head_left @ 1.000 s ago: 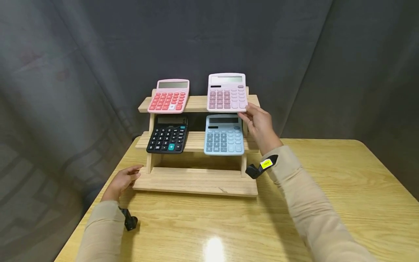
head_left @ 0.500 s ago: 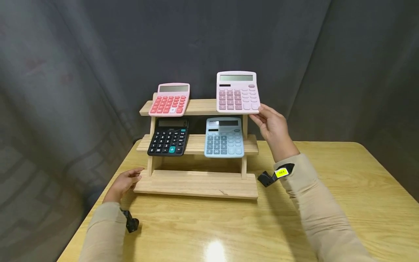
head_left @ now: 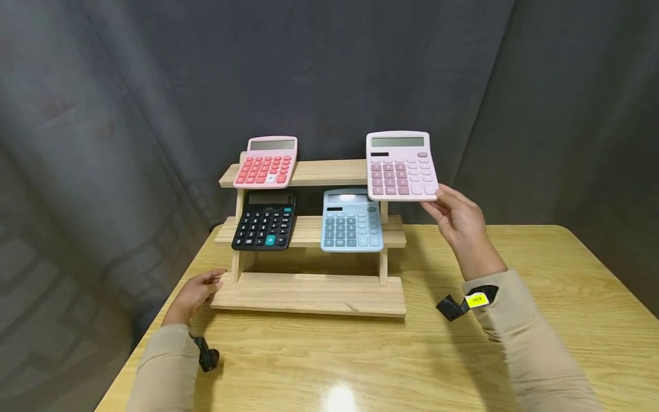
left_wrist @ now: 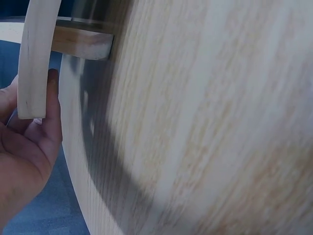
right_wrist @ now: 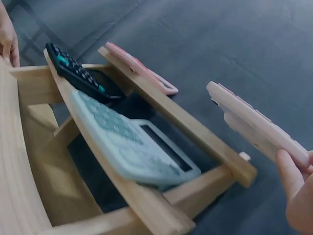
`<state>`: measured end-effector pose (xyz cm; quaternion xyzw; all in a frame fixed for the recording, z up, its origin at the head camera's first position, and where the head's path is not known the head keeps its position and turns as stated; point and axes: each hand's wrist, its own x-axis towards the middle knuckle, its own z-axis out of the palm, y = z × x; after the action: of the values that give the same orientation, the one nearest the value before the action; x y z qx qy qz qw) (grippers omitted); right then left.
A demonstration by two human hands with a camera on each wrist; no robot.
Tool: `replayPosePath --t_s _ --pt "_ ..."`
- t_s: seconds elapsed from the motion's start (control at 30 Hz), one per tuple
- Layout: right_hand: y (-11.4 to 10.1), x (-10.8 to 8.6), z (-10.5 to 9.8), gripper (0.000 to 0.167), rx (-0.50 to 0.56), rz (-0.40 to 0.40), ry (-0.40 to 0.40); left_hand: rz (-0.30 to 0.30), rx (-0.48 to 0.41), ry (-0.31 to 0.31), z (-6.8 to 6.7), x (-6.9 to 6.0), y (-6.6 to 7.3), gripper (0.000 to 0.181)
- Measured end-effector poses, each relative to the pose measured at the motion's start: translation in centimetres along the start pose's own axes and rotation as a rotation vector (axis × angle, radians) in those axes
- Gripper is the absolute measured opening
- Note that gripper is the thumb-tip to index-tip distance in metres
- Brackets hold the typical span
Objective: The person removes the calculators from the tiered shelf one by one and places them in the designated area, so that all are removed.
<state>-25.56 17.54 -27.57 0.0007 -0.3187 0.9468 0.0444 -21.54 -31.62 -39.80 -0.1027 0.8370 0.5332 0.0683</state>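
My right hand (head_left: 460, 220) pinches the lower right corner of a pale pink calculator (head_left: 399, 177). In the right wrist view that calculator (right_wrist: 254, 120) is off the shelves, its side toward the camera. At the left end of the wooden three-tier stand (head_left: 309, 294), my left hand (head_left: 195, 294) grips the bottom board, thumb and fingers on either side of its end (left_wrist: 36, 73). A pink calculator with red keys (head_left: 266, 163) leans on the top tier. Below it leans a black calculator (head_left: 265, 222), and a light blue calculator (head_left: 352, 223) stands to its right.
The stand sits on a light wooden table (head_left: 319, 349). Behind the table hangs a dark grey curtain (head_left: 329, 74). Black wrist cameras (head_left: 453, 308) are strapped over both sleeves.
The right hand has carried the pale pink calculator off the top tier, rightward and then down toward the viewer. The left hand has stayed at the stand's end.
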Motion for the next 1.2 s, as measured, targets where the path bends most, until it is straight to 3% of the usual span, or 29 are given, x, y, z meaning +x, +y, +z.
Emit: replayPosePath --t_s 0.2,0.3,0.33,0.4,0.57,0.63,0.7,0.8,0.87,1.03,1.1,1.2 --pt "-0.4 1.9 -4.7 0.033 0.077 0.026 -0.074 0.000 0.006 -0.007 0.0 0.0 0.1 0.040" --pt "-0.7 1.9 -5.7 0.030 0.108 0.025 -0.061 -0.019 0.027 0.004 0.0 -0.1 0.4 0.041" --pt "-1.0 1.1 -5.2 0.030 0.082 0.018 -0.015 -0.022 0.029 0.006 0.0 -0.1 0.4 0.041" --pt "-1.3 1.2 -6.0 0.031 0.096 0.026 0.010 -0.026 0.030 0.008 0.0 -0.1 0.5 0.041" --pt "-1.8 3.3 -10.2 0.031 0.184 0.051 -0.033 -0.031 0.026 0.018 0.1 0.0 0.4 0.040" --pt "-2.0 3.2 -10.6 0.031 0.199 0.044 -0.036 -0.039 0.023 0.022 0.1 0.0 0.3 0.040" --pt "-2.5 1.8 -9.1 0.031 0.176 0.035 0.014 -0.045 0.023 0.024 0.1 0.0 0.3 0.041" --pt "-2.9 0.7 -8.6 0.030 0.178 0.022 0.016 -0.042 0.030 0.018 0.1 0.0 0.2 0.042" --pt "-2.8 1.6 -10.3 0.030 0.154 -0.008 0.014 -0.041 0.036 0.017 0.0 0.0 0.2 0.042" --pt "-2.5 6.3 -17.6 0.034 0.074 -0.068 0.018 -0.052 0.041 0.020 0.0 -0.2 0.4 0.043" --pt "-2.3 7.8 -20.3 0.036 0.084 -0.071 0.005 -0.057 0.044 0.020 0.0 -0.2 0.4 0.043" --pt "-2.0 8.7 -22.7 0.037 0.117 -0.085 -0.018 -0.060 0.054 0.020 0.0 -0.2 0.4 0.043"
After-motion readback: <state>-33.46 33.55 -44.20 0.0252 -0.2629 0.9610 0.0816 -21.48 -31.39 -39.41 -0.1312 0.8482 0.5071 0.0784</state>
